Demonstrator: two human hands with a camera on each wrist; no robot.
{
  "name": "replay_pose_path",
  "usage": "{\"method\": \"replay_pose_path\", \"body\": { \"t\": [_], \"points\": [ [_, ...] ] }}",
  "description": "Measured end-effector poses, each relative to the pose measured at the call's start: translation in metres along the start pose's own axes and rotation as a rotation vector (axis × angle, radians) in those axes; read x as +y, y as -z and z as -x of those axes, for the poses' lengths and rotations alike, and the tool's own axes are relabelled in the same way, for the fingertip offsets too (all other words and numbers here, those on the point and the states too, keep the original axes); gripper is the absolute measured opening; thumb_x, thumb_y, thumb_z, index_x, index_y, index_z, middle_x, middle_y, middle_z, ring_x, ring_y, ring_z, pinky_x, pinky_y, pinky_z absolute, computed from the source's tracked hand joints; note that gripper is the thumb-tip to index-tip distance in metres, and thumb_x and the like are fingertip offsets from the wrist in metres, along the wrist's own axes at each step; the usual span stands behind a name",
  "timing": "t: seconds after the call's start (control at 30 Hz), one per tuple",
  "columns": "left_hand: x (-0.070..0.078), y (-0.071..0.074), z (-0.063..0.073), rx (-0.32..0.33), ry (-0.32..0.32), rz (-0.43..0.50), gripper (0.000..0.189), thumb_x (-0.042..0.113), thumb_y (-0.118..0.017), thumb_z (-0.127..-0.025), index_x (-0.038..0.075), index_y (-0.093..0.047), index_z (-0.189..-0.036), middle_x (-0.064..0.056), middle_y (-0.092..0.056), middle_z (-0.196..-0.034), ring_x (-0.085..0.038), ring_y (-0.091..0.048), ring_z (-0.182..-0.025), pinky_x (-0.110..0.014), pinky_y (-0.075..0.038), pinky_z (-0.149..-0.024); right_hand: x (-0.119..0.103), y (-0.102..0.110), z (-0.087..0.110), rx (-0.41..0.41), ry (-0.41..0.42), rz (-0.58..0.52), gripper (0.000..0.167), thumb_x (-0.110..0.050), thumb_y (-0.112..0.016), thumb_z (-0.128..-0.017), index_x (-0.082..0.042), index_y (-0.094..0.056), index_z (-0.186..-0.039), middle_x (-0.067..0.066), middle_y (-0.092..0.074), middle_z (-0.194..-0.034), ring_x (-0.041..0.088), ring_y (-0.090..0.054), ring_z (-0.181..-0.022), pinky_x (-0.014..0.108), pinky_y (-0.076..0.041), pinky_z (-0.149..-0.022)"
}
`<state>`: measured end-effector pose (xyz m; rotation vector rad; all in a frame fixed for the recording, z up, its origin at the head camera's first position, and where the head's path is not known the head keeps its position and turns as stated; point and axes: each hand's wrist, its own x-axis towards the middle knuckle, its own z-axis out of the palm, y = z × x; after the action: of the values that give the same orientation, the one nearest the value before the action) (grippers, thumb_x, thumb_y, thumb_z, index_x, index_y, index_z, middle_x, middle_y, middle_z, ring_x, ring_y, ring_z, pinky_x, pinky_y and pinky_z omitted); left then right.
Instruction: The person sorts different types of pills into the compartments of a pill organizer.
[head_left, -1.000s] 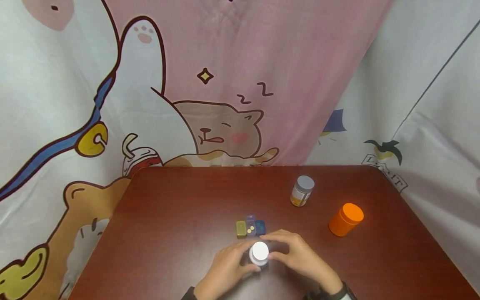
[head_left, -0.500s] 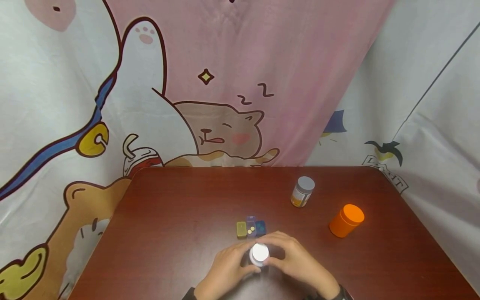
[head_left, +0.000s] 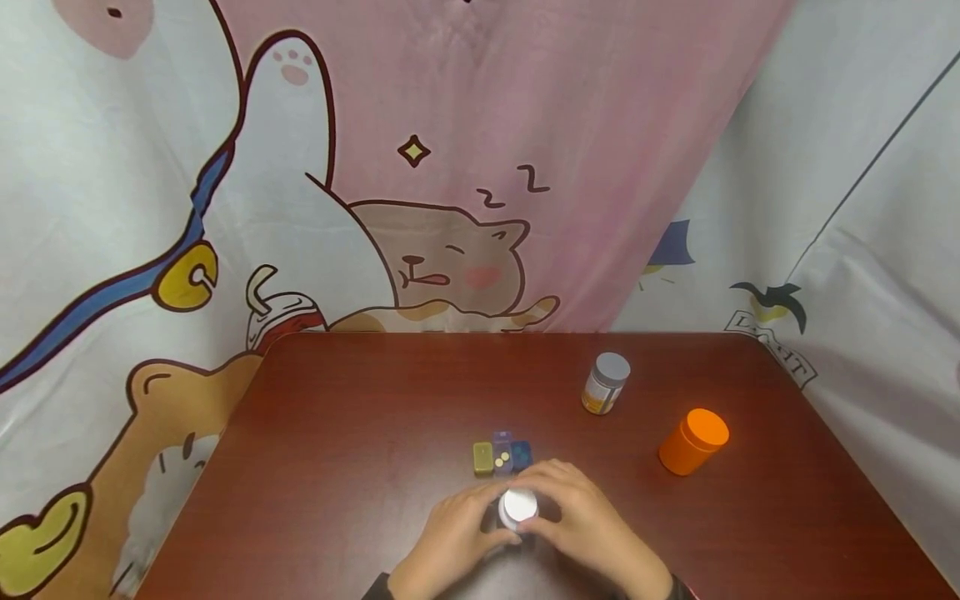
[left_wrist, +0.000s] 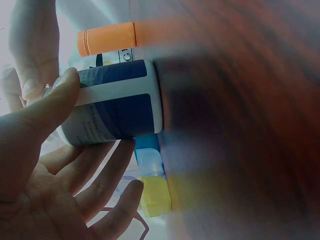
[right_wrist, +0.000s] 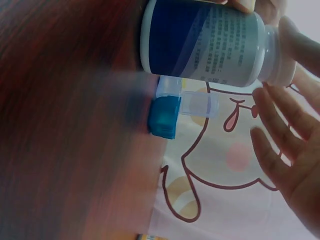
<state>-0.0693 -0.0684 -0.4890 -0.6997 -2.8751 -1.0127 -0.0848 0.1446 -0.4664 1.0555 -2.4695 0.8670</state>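
Observation:
A white pill bottle (head_left: 519, 507) with a dark blue label (left_wrist: 125, 117) stands upright on the table, its white cap (right_wrist: 285, 57) on top. My left hand (head_left: 459, 527) curves around the bottle's body, thumb on one side and fingers on the other. From the right, my right hand (head_left: 588, 521) holds the cap between thumb and fingers. Just beyond the bottle lies a small pill box with a yellow compartment (head_left: 483, 458), a clear one with its lid up (right_wrist: 200, 103), and a blue one (right_wrist: 164, 117). Pale yellow pills (head_left: 502, 458) sit in the clear compartment.
A grey-lidded jar (head_left: 604, 383) stands farther back to the right. An orange jar (head_left: 693, 442) is on the table's right side. A cartoon-printed curtain (head_left: 450, 250) hangs behind the reddish-brown table (head_left: 337, 433).
My right hand has moved left, from beside the bottle to closer around its cap. My left hand and the bottle stay in nearly the same place.

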Motion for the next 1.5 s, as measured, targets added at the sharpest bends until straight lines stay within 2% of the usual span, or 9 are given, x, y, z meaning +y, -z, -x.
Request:
{"method": "replay_pose_path", "body": {
  "t": [0.17, 0.27, 0.43, 0.67, 0.83, 0.93, 1.1, 1.27, 1.5],
  "points": [
    [0.0, 0.0, 0.0, 0.007, -0.002, -0.004, 0.063, 0.036, -0.088, -0.081, 0.021, -0.067, -0.138, 0.0, -0.073, -0.133, -0.023, -0.071, -0.119, -0.047, -0.06, -0.095, -0.009, -0.001, -0.002, 0.015, -0.015, 0.182, 0.05, -0.035, -0.095, -0.069, -0.017, -0.078, -0.112, -0.014, -0.068, -0.099, 0.005, -0.06, -0.092, 0.03, -0.056, -0.083],
    [0.0, 0.001, -0.001, 0.003, 0.005, 0.01, 0.062, 0.037, -0.087, -0.082, 0.023, -0.066, -0.139, 0.002, -0.073, -0.134, -0.023, -0.071, -0.12, -0.047, -0.06, -0.095, -0.012, -0.003, -0.003, 0.062, -0.024, 0.268, 0.049, -0.042, -0.096, -0.065, -0.018, -0.077, -0.104, -0.012, -0.067, -0.093, 0.006, -0.061, -0.089, 0.03, -0.055, -0.083],
    [0.0, 0.001, -0.001, 0.001, 0.009, 0.031, 0.059, 0.045, -0.082, -0.084, 0.026, -0.067, -0.138, 0.005, -0.072, -0.135, -0.022, -0.07, -0.121, -0.046, -0.06, -0.095, -0.014, -0.008, -0.003, 0.131, -0.052, 0.35, 0.055, -0.053, -0.096, -0.059, -0.019, -0.071, -0.094, -0.01, -0.068, -0.089, 0.007, -0.062, -0.087, 0.032, -0.056, -0.082],
    [0.0, 0.0, -0.001, 0.011, 0.0, 0.026, 0.056, 0.044, -0.082, -0.086, 0.026, -0.067, -0.137, 0.005, -0.073, -0.134, -0.02, -0.07, -0.121, -0.044, -0.06, -0.096, -0.017, -0.014, -0.002, 0.133, -0.077, 0.423, 0.064, -0.057, -0.095, -0.056, -0.017, -0.061, -0.093, -0.009, -0.06, -0.085, 0.008, -0.057, -0.079, 0.029, -0.051, -0.074],
    [0.0, -0.001, -0.002, 0.019, -0.006, 0.011, 0.056, 0.038, -0.085, -0.084, 0.024, -0.068, -0.136, 0.004, -0.074, -0.132, -0.02, -0.071, -0.12, -0.043, -0.06, -0.095, -0.016, -0.011, 0.001, 0.052, -0.135, 0.369, 0.067, -0.058, -0.095, -0.057, -0.018, -0.064, -0.1, -0.01, -0.063, -0.091, 0.006, -0.058, -0.085, 0.031, -0.054, -0.079],
    [0.001, -0.001, -0.001, 0.014, -0.004, 0.007, 0.059, 0.036, -0.087, -0.082, 0.023, -0.068, -0.137, 0.003, -0.074, -0.132, -0.02, -0.071, -0.12, -0.044, -0.06, -0.095, -0.014, -0.006, 0.002, -0.034, -0.162, 0.271, 0.068, -0.057, -0.093, -0.061, -0.02, -0.067, -0.11, -0.012, -0.066, -0.101, 0.006, -0.06, -0.094, 0.037, -0.056, -0.086],
    [0.001, -0.001, 0.0, 0.007, 0.001, 0.013, 0.062, 0.039, -0.086, -0.082, 0.022, -0.067, -0.138, 0.002, -0.073, -0.134, -0.022, -0.07, -0.121, -0.046, -0.06, -0.095, -0.008, 0.006, 0.002, -0.163, -0.211, 0.06, 0.063, -0.033, -0.095, -0.072, -0.022, -0.067, -0.127, -0.01, -0.069, -0.122, 0.012, -0.062, -0.112, 0.044, -0.056, -0.098],
    [0.001, 0.0, -0.001, 0.005, 0.001, 0.011, 0.064, 0.038, -0.088, -0.08, 0.02, -0.067, -0.138, 0.0, -0.073, -0.133, -0.023, -0.071, -0.12, -0.045, -0.06, -0.095, -0.003, 0.015, 0.003, -0.182, -0.181, -0.059, 0.056, -0.009, -0.085, -0.084, -0.018, -0.068, -0.136, -0.004, -0.071, -0.13, 0.017, -0.065, -0.117, 0.046, -0.057, -0.1],
    [0.001, 0.001, -0.001, -0.005, 0.009, 0.011, 0.066, 0.038, -0.088, -0.08, 0.018, -0.066, -0.139, -0.002, -0.073, -0.134, -0.024, -0.071, -0.12, -0.046, -0.06, -0.096, -0.005, 0.016, 0.001, -0.159, -0.123, -0.065, 0.047, -0.008, -0.082, -0.087, -0.014, -0.071, -0.132, -0.002, -0.073, -0.124, 0.016, -0.067, -0.11, 0.041, -0.06, -0.096]
  ]
}}
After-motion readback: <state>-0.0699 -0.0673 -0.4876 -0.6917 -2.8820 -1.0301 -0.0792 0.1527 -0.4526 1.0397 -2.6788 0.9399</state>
